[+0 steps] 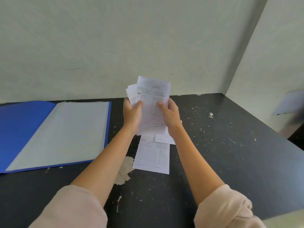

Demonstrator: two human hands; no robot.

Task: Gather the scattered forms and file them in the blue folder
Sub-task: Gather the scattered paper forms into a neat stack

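Apparently ready to receive papers, the blue folder [49, 134] is lying open on the left of the dark desk [230, 145], its cover spread flat and a pale inner page facing up, so that forms can be laid straight in without a hand being spared to open it. Just to its right, the left hand [132, 116] is reaching forward with the forearm extended and the sleeve pushed up above the elbow, its grip closing on the left edge of the stack of forms [152, 102], thumb pressing on the front sheet and fingers hidden behind. The stack is being held upright above the desk, well forward of the body, and its sheets are fanning unevenly at the top left, which suggests the hands are squaring them up before filing. On the other side the right hand [168, 112] is mirroring that pose, its grip pinching the right edge of the same stack with the thumb on the front. Below the hands a loose form [151, 155] is lying flat on the desk, printed side up, with a smaller slip [162, 139] partly overlapping its top edge; both are waiting to be gathered. Farther right the desk is showing only chipped paint.
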